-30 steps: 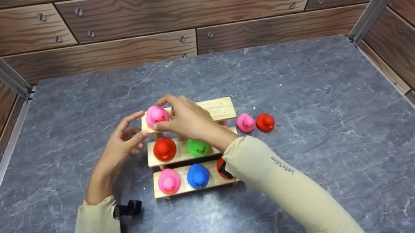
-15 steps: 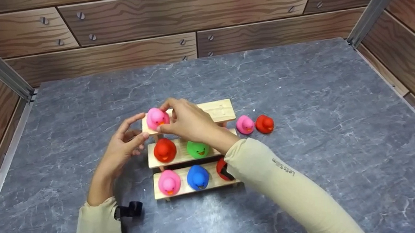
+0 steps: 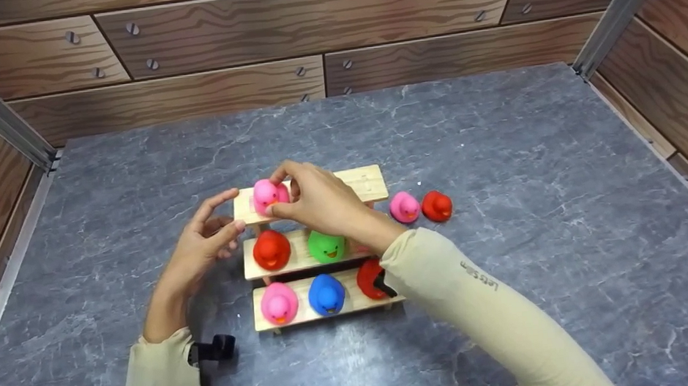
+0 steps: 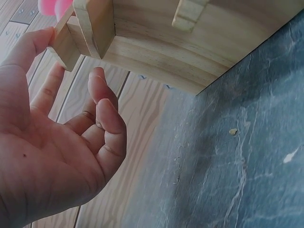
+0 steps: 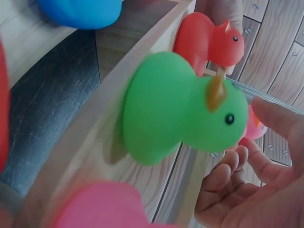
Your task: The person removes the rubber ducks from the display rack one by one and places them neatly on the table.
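Near the left end of the top step of a three-step wooden display stand (image 3: 365, 185), my right hand (image 3: 327, 203) pinches a pink rubber duck (image 3: 264, 195) between thumb and fingers. My left hand (image 3: 197, 244) grips that step's left end; the left wrist view has its thumb and a finger on the board's edge (image 4: 64, 50), the other fingers curled free. On the middle step sit a red duck (image 3: 272, 250) and a green duck (image 3: 327, 246), with more hidden behind my right forearm. Pink (image 3: 279, 303), blue (image 3: 326, 295) and red (image 3: 369, 279) ducks line the bottom step.
Just right of the stand, a pink duck (image 3: 405, 207) and a red duck (image 3: 437, 206) stand on the grey marbled tabletop (image 3: 530, 141). Wood-patterned walls (image 3: 214, 31) enclose the back and sides. A black wrist camera (image 3: 215, 348) juts from my left sleeve.
The pink duck has shifted slightly right along the top step and turned a little, my right hand moving with it. My left hand keeps its place at the stand's end.
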{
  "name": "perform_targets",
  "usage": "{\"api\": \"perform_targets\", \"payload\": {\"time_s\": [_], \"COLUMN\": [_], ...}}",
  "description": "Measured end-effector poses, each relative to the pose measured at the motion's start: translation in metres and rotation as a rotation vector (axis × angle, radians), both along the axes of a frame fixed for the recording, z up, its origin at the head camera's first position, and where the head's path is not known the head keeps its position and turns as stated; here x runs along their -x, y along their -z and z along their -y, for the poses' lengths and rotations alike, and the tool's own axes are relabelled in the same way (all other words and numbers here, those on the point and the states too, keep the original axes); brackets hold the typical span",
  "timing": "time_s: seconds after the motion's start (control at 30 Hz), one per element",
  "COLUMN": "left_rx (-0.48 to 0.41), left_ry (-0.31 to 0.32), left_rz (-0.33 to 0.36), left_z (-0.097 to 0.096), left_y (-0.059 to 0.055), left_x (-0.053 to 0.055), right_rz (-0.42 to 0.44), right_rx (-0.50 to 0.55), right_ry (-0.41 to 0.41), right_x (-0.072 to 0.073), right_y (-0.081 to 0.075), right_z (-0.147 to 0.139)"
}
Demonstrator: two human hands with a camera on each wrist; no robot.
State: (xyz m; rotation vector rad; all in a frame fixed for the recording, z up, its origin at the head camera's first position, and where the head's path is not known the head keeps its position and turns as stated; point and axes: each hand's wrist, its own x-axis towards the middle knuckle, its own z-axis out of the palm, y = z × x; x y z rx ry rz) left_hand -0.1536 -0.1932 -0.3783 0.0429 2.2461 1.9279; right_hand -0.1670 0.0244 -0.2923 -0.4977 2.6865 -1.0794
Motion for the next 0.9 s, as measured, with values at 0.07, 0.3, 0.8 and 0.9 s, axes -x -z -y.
{"api": "perform_targets", "payload": {"time_s": [0.07,0.3,0.8,0.9], "left_rx": [-0.007,-0.022,-0.018,-0.014], "left_ry": [-0.004,-0.005,-0.015,-0.018], "left_rz": [-0.004,-0.014,-0.027,-0.026], "left_z": [0.0,0.0,-0.001,-0.001], "left_y": [0.0,0.001,0.001,0.002], "left_x": [0.0,0.0,0.0,-0.001], "right_rz": [-0.006,0.0,-0.006,-0.006], "right_rx": [0.011,0.054,0.133,0.152], "right_ry": [-0.004,0.006,0.077,0.076], "right_x": [0.0,0.0,0.003,0.001], "right_y": [0.0,-0.002,-0.004,-0.004], "right_z": [-0.002,-0.012,-0.041,-0.049]}}
